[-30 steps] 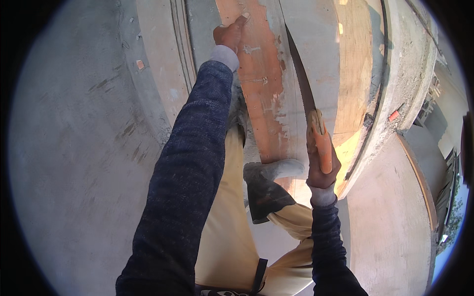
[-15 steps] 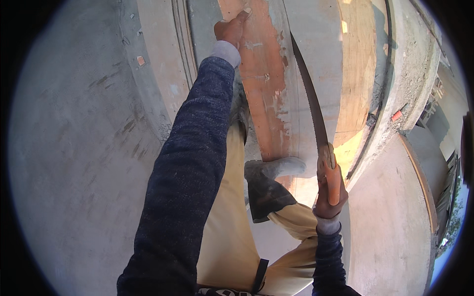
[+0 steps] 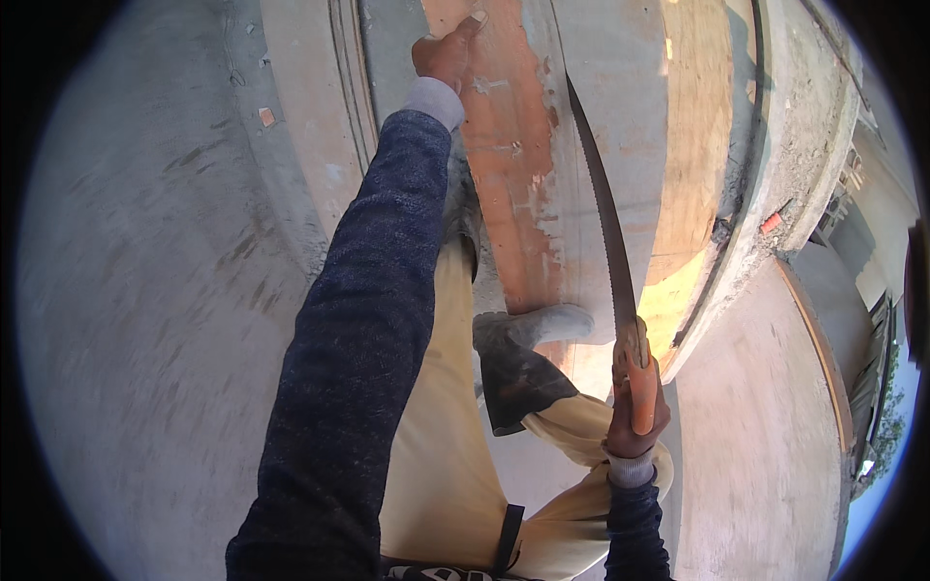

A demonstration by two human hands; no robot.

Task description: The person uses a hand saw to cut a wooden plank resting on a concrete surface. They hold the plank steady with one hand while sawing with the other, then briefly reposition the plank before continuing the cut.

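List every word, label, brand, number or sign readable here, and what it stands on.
None can be read.
Dark cloth at the waist: pale marking, cut off by the lower edge, illegible.
Saw in the right hand, reddish board at the left hand: no lettering visible.

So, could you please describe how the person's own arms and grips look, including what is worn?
The left sleeve and right sleeve are long and dark navy, the left one with paler flecks. The left cuff and right cuff are light grey. The left grip and right grip are bare, without gloves.
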